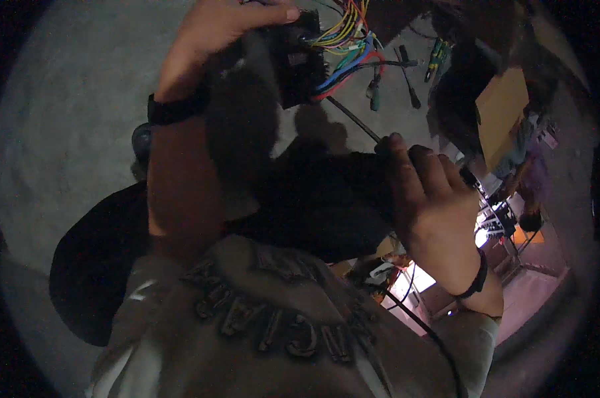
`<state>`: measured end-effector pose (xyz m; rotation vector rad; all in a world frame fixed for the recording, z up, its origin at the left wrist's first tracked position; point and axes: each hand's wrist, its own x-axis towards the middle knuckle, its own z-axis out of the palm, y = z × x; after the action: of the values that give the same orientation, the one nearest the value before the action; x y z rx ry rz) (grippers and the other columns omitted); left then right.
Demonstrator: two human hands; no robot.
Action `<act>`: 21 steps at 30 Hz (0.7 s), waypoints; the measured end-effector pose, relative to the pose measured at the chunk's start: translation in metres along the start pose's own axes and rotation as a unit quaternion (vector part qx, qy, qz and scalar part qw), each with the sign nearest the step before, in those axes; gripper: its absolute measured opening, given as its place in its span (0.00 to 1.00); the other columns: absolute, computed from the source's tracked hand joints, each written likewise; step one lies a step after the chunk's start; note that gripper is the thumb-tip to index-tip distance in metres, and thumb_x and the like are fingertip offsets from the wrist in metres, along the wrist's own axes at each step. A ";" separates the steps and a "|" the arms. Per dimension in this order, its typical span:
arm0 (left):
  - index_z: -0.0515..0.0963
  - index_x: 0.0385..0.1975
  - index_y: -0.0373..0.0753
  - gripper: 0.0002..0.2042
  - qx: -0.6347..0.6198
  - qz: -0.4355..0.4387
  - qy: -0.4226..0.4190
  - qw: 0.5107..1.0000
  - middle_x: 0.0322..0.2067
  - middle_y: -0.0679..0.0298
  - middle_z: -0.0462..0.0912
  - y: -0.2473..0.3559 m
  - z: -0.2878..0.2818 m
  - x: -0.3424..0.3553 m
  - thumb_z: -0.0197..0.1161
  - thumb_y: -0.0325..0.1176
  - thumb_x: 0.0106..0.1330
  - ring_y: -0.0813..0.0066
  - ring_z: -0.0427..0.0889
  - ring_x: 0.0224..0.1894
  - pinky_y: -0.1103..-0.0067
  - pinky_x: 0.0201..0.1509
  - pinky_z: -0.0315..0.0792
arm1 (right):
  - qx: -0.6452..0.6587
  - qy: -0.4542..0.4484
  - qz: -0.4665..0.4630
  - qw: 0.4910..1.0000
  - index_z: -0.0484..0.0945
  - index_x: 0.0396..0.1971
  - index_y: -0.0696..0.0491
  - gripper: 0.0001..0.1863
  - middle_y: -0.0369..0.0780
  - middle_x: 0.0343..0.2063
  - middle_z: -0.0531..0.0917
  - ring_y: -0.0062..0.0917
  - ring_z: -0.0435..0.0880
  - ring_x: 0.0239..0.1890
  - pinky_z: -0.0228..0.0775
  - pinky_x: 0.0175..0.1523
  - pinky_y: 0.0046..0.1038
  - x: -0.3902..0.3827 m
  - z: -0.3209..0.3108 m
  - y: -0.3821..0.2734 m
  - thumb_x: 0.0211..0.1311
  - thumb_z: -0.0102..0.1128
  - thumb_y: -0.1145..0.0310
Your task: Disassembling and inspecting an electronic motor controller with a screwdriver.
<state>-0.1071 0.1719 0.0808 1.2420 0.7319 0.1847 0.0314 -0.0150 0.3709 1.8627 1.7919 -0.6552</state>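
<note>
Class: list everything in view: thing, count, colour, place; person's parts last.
Finned rectangular box: 1, black, top centre
Thin wires: many, multicoloured, right of box
Slim rod-shaped tool: 1, dark, centre
Slender straight tool: 1, black, upper right
Flat cardboard panel: 1, brown, right
Long cable: 1, black, lower right
Other clutter: uncounted, mixed, right
Floor: 1, grey, left
Wristbands: 2, dark, wrists
Shirt: 1, greyish, bottom
Left hand: 1, bare, at box
Right hand: 1, bare, holding rod-shaped tool

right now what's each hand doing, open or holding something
Left hand: holding the black finned box, fingers partly hidden.
Right hand: closed, holding a thin-shafted screwdriver.
</note>
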 end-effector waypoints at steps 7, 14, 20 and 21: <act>0.87 0.43 0.36 0.18 -0.054 -0.031 -0.019 0.998 0.41 0.63 0.89 0.000 -0.003 -0.001 0.77 0.43 0.60 0.74 0.85 0.45 0.77 0.53 0.76 | -0.063 -0.023 -0.042 0.997 0.74 0.62 0.65 0.34 0.46 0.37 0.79 0.33 0.80 0.31 0.78 0.23 0.32 0.001 0.004 -0.010 0.50 0.58 0.71; 0.87 0.42 0.36 0.18 -0.078 -0.053 -0.039 0.995 0.40 0.65 0.89 -0.005 0.000 0.002 0.77 0.43 0.61 0.75 0.85 0.43 0.77 0.53 0.75 | 0.022 -0.027 0.021 0.999 0.78 0.57 0.63 0.29 0.46 0.33 0.80 0.38 0.85 0.29 0.77 0.24 0.36 0.004 -0.006 -0.012 0.51 0.60 0.71; 0.88 0.37 0.39 0.16 -0.019 -0.067 -0.074 0.995 0.32 0.68 0.87 0.007 0.026 -0.004 0.76 0.47 0.62 0.79 0.83 0.38 0.78 0.47 0.75 | 0.171 -0.002 0.037 0.985 0.82 0.51 0.59 0.20 0.48 0.30 0.83 0.42 0.86 0.29 0.77 0.29 0.37 0.005 0.011 -0.017 0.57 0.66 0.76; 0.88 0.35 0.40 0.16 0.006 -0.113 -0.146 0.983 0.30 0.68 0.87 0.002 0.055 0.005 0.76 0.47 0.62 0.80 0.82 0.36 0.78 0.45 0.75 | 0.193 0.002 0.047 0.980 0.83 0.51 0.59 0.19 0.48 0.30 0.83 0.42 0.86 0.30 0.77 0.29 0.37 -0.005 0.030 -0.015 0.58 0.66 0.76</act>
<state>-0.0701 0.1312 0.0876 1.1557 0.6131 -0.1861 0.0160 -0.0371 0.3508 2.1812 1.6536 -1.0218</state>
